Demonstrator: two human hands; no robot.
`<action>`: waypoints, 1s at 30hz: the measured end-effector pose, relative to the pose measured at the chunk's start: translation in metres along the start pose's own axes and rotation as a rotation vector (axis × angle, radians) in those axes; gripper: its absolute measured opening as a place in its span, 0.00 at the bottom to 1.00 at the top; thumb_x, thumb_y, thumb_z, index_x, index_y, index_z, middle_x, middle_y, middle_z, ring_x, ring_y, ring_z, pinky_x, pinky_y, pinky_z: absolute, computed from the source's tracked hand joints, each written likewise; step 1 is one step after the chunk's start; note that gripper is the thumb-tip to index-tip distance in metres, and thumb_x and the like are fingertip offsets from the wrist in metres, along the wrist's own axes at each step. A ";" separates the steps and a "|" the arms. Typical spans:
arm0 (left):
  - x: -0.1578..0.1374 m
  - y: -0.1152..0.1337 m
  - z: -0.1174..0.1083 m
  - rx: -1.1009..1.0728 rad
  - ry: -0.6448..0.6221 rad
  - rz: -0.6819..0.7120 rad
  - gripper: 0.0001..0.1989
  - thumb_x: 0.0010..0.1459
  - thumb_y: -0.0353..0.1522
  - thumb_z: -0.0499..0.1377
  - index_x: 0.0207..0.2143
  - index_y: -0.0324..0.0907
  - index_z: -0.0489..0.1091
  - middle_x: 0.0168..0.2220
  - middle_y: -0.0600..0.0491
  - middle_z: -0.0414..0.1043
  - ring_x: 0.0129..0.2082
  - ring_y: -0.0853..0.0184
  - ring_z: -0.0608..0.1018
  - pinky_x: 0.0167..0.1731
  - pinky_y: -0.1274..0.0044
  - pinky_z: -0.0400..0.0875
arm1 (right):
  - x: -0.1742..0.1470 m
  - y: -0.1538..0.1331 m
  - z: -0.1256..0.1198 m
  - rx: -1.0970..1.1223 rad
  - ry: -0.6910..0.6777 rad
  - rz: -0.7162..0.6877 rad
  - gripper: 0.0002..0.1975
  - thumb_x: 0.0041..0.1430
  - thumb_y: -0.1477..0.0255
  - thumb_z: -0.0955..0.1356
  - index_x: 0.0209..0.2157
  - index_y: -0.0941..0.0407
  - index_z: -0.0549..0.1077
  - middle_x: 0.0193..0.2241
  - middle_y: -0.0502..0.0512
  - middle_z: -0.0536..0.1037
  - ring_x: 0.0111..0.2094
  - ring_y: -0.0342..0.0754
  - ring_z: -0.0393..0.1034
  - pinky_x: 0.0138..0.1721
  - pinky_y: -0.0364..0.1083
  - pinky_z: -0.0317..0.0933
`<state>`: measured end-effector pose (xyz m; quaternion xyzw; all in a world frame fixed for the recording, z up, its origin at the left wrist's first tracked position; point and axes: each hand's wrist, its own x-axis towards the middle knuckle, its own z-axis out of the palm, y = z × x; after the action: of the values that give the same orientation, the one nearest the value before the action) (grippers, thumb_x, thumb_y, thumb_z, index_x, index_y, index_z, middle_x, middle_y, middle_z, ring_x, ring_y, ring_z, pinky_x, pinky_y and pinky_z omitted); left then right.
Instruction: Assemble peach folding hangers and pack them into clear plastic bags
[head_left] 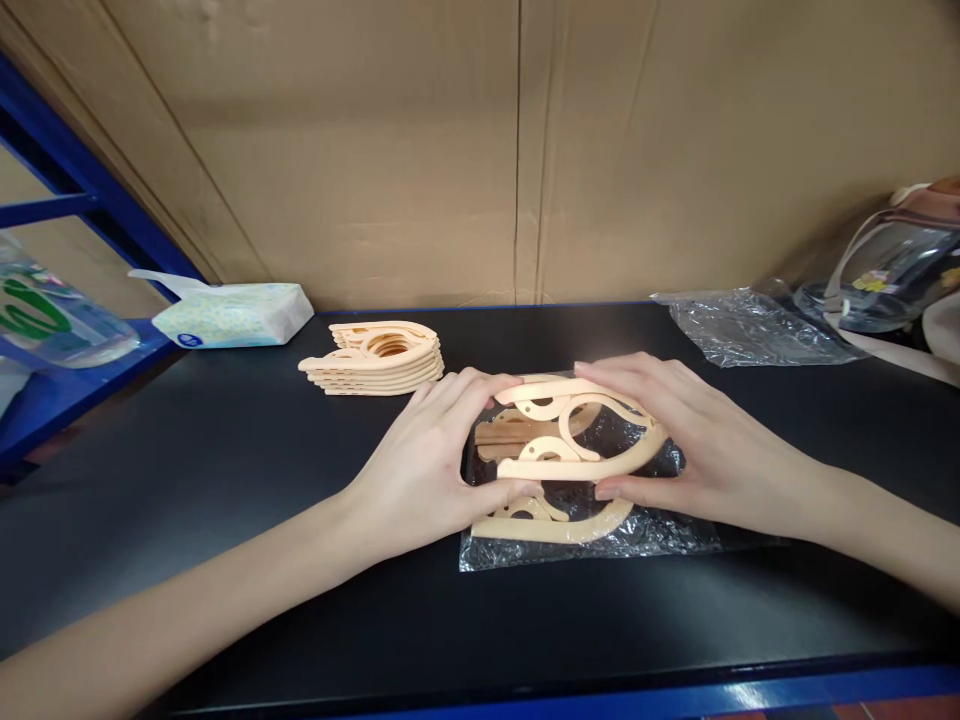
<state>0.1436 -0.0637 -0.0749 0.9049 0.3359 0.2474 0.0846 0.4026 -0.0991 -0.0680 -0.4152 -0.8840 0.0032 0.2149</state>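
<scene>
A beige folded plastic hanger (577, 468) is gripped from both sides, level above a clear plastic bag (660, 545). My left hand (431, 460) closes on its left end, fingers at the far edge and thumb at the near edge. On the curved right end, my right hand (697, 430) has the same kind of grip. Under it lies the bag, with another beige folded hanger (555, 528) and a brown piece (506, 435) showing. The hands and the held hanger cover part of these. Left of the bag stands a neat stack of matching folded hangers (390, 365).
On the black table (225, 480), a tissue pack (236, 312) sits at the back left. A crumpled clear bag (750, 325) and a clear bottle with a strap (892, 265) are at the back right. A cardboard wall (375, 150) rises behind; a blue frame (97, 200) stands left.
</scene>
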 end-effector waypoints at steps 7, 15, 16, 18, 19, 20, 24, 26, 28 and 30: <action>-0.001 0.007 -0.001 -0.043 -0.003 0.039 0.34 0.52 0.46 0.65 0.56 0.43 0.59 0.50 0.49 0.68 0.47 0.59 0.70 0.48 0.67 0.64 | 0.001 -0.006 -0.003 -0.090 0.029 -0.105 0.34 0.58 0.62 0.68 0.62 0.54 0.54 0.55 0.59 0.68 0.51 0.54 0.64 0.50 0.54 0.60; -0.002 0.001 0.001 -0.278 -0.005 -0.101 0.36 0.56 0.45 0.62 0.61 0.46 0.52 0.55 0.48 0.63 0.52 0.61 0.67 0.52 0.68 0.62 | 0.000 0.001 -0.001 -0.083 0.092 -0.093 0.35 0.56 0.64 0.69 0.62 0.56 0.54 0.55 0.60 0.68 0.53 0.55 0.64 0.51 0.55 0.61; -0.002 0.001 0.002 -0.344 0.009 -0.164 0.32 0.57 0.45 0.61 0.59 0.46 0.54 0.54 0.49 0.64 0.51 0.62 0.68 0.50 0.69 0.64 | 0.000 0.000 -0.001 -0.089 0.111 -0.097 0.35 0.56 0.65 0.69 0.62 0.56 0.54 0.55 0.61 0.69 0.52 0.55 0.64 0.50 0.55 0.61; 0.000 0.003 0.002 -0.506 0.034 -0.293 0.22 0.59 0.43 0.59 0.52 0.45 0.61 0.48 0.52 0.67 0.47 0.64 0.70 0.45 0.72 0.66 | -0.001 -0.003 0.000 -0.105 0.166 -0.108 0.35 0.55 0.66 0.70 0.61 0.55 0.54 0.54 0.61 0.69 0.51 0.56 0.65 0.49 0.56 0.62; 0.001 0.005 0.002 -0.598 0.032 -0.344 0.17 0.59 0.43 0.59 0.46 0.44 0.64 0.44 0.53 0.68 0.44 0.65 0.71 0.42 0.73 0.67 | -0.001 -0.006 0.000 -0.112 0.196 -0.115 0.35 0.55 0.66 0.70 0.61 0.55 0.54 0.53 0.62 0.69 0.51 0.57 0.66 0.48 0.56 0.62; 0.003 0.008 0.001 -0.693 0.013 -0.385 0.14 0.59 0.42 0.59 0.41 0.43 0.65 0.40 0.54 0.69 0.41 0.66 0.72 0.40 0.74 0.68 | -0.002 -0.008 0.001 -0.119 0.222 -0.118 0.35 0.55 0.66 0.70 0.61 0.54 0.53 0.53 0.62 0.69 0.51 0.57 0.66 0.47 0.56 0.62; 0.006 0.021 -0.005 -1.023 -0.225 -0.449 0.11 0.61 0.39 0.58 0.34 0.40 0.72 0.35 0.54 0.74 0.38 0.67 0.76 0.39 0.78 0.70 | -0.002 -0.019 0.003 -0.128 0.290 -0.148 0.34 0.57 0.64 0.70 0.60 0.53 0.53 0.53 0.63 0.70 0.51 0.57 0.67 0.46 0.55 0.62; 0.005 0.027 -0.007 -1.108 -0.338 -0.413 0.09 0.61 0.37 0.58 0.38 0.42 0.75 0.37 0.54 0.76 0.41 0.66 0.77 0.42 0.78 0.70 | -0.001 -0.022 0.005 -0.142 0.304 -0.182 0.32 0.57 0.65 0.70 0.59 0.54 0.55 0.52 0.63 0.71 0.50 0.57 0.68 0.44 0.54 0.62; 0.004 0.030 -0.007 -1.106 -0.373 -0.376 0.09 0.61 0.36 0.58 0.39 0.44 0.76 0.37 0.55 0.77 0.42 0.65 0.77 0.43 0.78 0.70 | -0.001 -0.024 0.007 -0.157 0.280 -0.194 0.31 0.56 0.65 0.70 0.59 0.56 0.56 0.52 0.64 0.71 0.50 0.56 0.68 0.43 0.53 0.62; 0.003 0.031 -0.006 -1.062 -0.359 -0.376 0.08 0.61 0.35 0.59 0.36 0.44 0.77 0.33 0.56 0.76 0.38 0.65 0.78 0.40 0.77 0.71 | 0.000 -0.024 0.009 -0.160 0.240 -0.185 0.32 0.56 0.65 0.69 0.59 0.56 0.56 0.53 0.65 0.71 0.50 0.57 0.68 0.44 0.53 0.62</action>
<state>0.1598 -0.0854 -0.0594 0.6912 0.3010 0.2053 0.6241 0.3813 -0.1136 -0.0715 -0.3453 -0.8838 -0.1364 0.2847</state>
